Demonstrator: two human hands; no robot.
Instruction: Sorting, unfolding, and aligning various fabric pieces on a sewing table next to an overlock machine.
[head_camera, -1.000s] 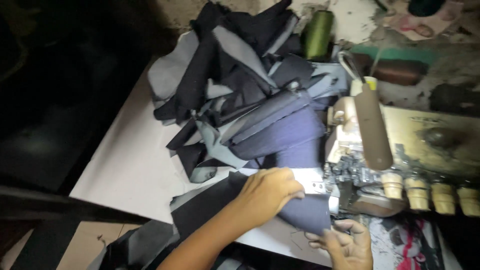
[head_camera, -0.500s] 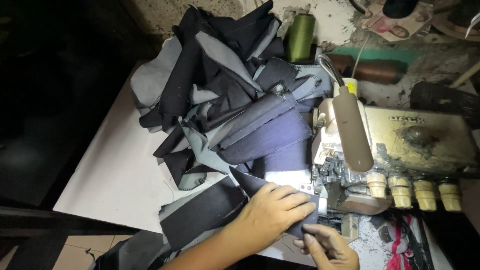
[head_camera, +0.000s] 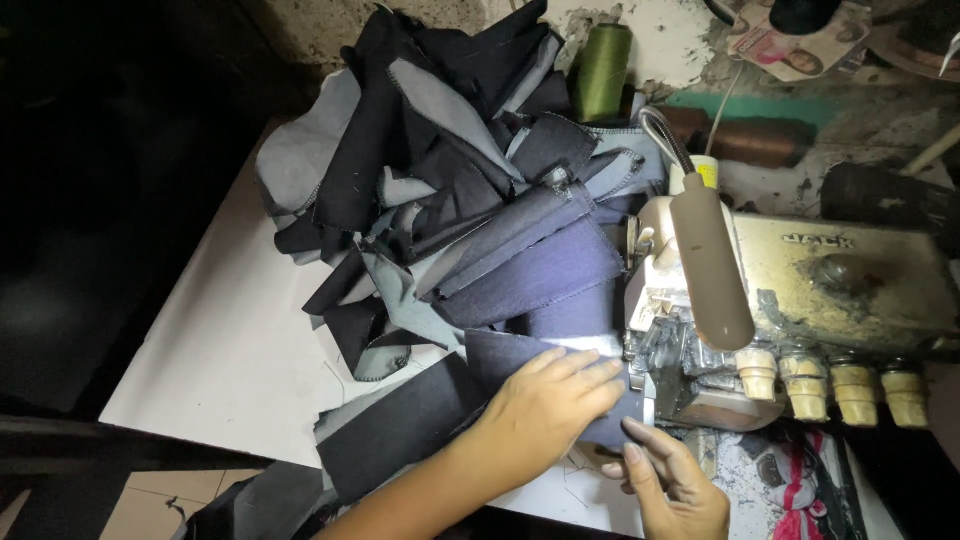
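My left hand (head_camera: 548, 403) lies flat on a dark navy fabric piece (head_camera: 440, 415), pressing it onto the white table (head_camera: 230, 350) just left of the sewing machine's presser area (head_camera: 640, 365). My right hand (head_camera: 672, 482) sits below it and pinches the near edge of the same piece with thumb and fingers. The fabric runs from the machine down to the left over the table's front edge. The worn overlock sewing machine (head_camera: 800, 300) stands to the right, with a grey lamp head (head_camera: 708, 270) lighting the needle area.
A large heap of dark and grey fabric pieces (head_camera: 450, 190) fills the table behind the hands. A green thread cone (head_camera: 603, 70) and a brown one (head_camera: 745, 140) lie at the back. Several small cream knobs (head_camera: 830, 385) line the machine's front.
Both hands have slid with the fabric toward the machine. The right hand has shifted from under the cloth's edge to pinching it below the left hand.
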